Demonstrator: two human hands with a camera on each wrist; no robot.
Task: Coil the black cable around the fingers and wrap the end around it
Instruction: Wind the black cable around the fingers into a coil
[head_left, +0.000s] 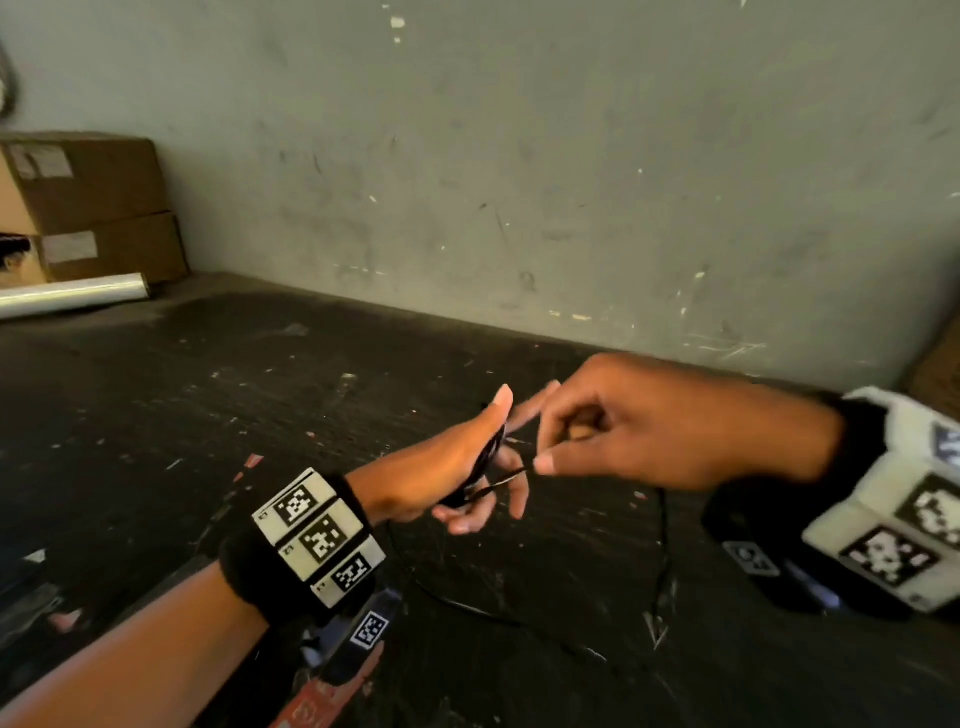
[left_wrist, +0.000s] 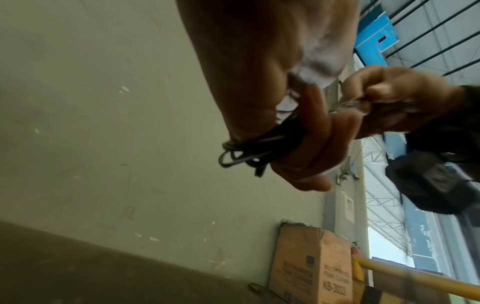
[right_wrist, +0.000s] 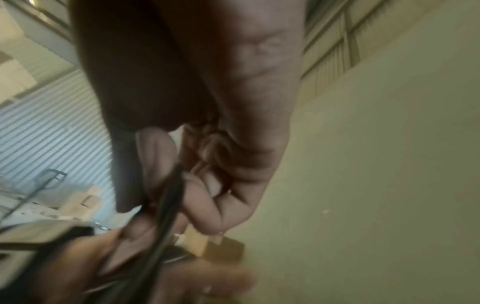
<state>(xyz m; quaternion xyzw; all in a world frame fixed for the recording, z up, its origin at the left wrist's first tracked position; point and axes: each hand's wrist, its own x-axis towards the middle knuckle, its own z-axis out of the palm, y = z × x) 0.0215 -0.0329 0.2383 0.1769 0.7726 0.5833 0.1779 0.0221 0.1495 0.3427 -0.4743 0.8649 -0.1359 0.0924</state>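
My left hand (head_left: 447, 473) is held up over the dark table with its thumb raised. A coil of the black cable (head_left: 485, 457) is wound round its fingers, and the thumb pins it there. In the left wrist view the coil (left_wrist: 249, 154) bunches at the base of the left hand's fingers (left_wrist: 317, 144). My right hand (head_left: 602, 431) is just to the right and pinches a taut strand (head_left: 511, 475) coming off the coil. The rest of the cable (head_left: 662, 551) hangs down and trails across the table. The right wrist view is blurred, with dark strands (right_wrist: 171, 195) crossing the fingers.
The scuffed dark table (head_left: 208, 415) ends at a grey-green wall (head_left: 519, 156). Two stacked cardboard boxes (head_left: 88, 208) and a roll of clear film (head_left: 72, 293) sit at the back left. Another cardboard box (left_wrist: 309, 267) stands by the wall on the right. A red-and-black strap (head_left: 337, 675) lies near my left wrist.
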